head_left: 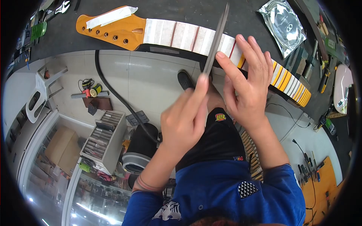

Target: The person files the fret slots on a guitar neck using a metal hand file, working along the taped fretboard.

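Observation:
A guitar neck (151, 32) lies along the bench edge, its orange-brown headstock (109, 28) at the left. White tape covers much of its fretboard, with darker red strips between pieces and yellow strips toward the right end. My left hand (184, 116) is closed around the lower end of a long, thin metal file (218, 35), index finger stretched along it. The file crosses over the taped fretboard; motion blurs this hand slightly. My right hand (249, 75) rests on the neck just right of the file, fingers spread and fingertips at the fretboard.
On the dark bench (169, 9), a silver packet (284, 26) lies at the upper right, with hand tools beyond it. A black hose (113, 94) runs down at the left. Below stand a white rack of flat tools (102, 139) and a white chair (41, 94).

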Demonstrator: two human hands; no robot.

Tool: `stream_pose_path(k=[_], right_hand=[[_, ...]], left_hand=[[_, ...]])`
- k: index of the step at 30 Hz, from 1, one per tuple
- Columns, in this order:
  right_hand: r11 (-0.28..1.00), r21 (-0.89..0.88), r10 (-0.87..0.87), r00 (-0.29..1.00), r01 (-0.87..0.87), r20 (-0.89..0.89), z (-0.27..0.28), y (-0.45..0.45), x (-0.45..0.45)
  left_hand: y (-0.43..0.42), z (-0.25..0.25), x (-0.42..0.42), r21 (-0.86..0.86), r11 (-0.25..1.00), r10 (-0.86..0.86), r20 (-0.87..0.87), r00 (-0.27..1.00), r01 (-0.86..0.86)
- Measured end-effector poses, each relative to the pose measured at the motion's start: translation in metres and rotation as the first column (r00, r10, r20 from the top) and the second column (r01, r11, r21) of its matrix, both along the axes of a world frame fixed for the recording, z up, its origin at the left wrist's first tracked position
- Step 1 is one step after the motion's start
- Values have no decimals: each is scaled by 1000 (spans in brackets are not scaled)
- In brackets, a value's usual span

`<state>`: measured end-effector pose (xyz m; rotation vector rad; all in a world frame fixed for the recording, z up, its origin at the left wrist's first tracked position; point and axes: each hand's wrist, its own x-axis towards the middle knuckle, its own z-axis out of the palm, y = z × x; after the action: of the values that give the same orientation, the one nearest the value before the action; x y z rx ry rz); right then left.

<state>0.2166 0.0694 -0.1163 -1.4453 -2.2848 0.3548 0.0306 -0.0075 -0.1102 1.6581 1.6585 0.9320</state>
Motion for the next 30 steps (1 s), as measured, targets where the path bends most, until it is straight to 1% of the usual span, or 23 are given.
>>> stream_pose_path(k=[3, 5, 8, 11, 14, 20, 25, 27, 30], right_hand=[[1000, -12, 4, 1000, -4, -3, 1, -1, 1], [999, -35, 18, 1000, -18, 6, 5, 0, 2], [999, -38, 26, 1000, -26, 6, 6, 0, 2], [1000, -14, 20, 999, -20, -27, 0, -1, 3], [1000, -19, 18, 999, -19, -43, 0, 0, 4], [998, -52, 38, 999, -39, -35, 5, 0, 5], [997, -61, 34, 999, -37, -41, 5, 0, 5], [998, -49, 29, 998, -32, -51, 3, 0, 5], [999, -37, 30, 999, -31, -32, 2, 0, 5]], left_hand=[[-81, 3, -21, -87, 995, -49, -57, 997, 44], [-112, 6, -25, -107, 994, -10, -28, 1000, 7], [-114, 7, -25, -51, 999, -16, -18, 1000, 15], [-91, 12, -19, 20, 997, -70, -64, 995, 71], [-87, 12, -17, 35, 997, -64, -109, 992, 68], [-91, 20, -13, -28, 999, -42, -171, 984, 38], [-84, 27, -8, -82, 997, -26, -183, 983, 11], [-73, 28, -4, -88, 996, -21, -199, 980, 4], [-33, 28, 3, -88, 996, -11, -239, 971, -10]])
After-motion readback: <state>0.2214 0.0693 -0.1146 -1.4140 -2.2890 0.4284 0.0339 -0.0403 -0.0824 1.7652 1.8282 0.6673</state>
